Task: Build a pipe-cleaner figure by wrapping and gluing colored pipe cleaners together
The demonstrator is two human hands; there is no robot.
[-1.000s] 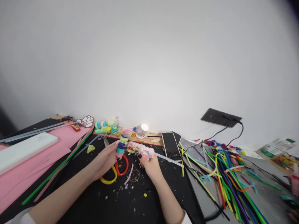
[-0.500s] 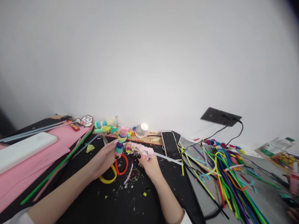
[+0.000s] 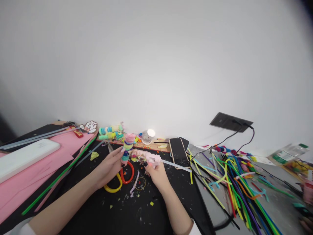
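Observation:
My left hand (image 3: 111,164) is closed around a fuzzy roll of coiled pipe cleaners (image 3: 127,146) in pink, yellow, green and blue, held upright over the black table (image 3: 127,212). My right hand (image 3: 156,173) grips a pink glue gun (image 3: 146,157), its nozzle end touching the roll's lower part. A clear glue stick (image 3: 174,165) juts from the gun's back toward the right. Scissors with a yellow and a red handle (image 3: 121,181) lie under my hands.
Pink paper (image 3: 29,176) and a white flat box (image 3: 23,157) lie left. Two more pipe-cleaner rolls (image 3: 111,132), a small lit lamp (image 3: 148,136) and a phone (image 3: 178,151) sit by the wall. A heap of coloured pipe cleaners (image 3: 234,182) covers the right. Scraps litter the table.
The roll in my left hand has risen slightly and turned more upright. The glue gun has barely shifted. Everything else stays put.

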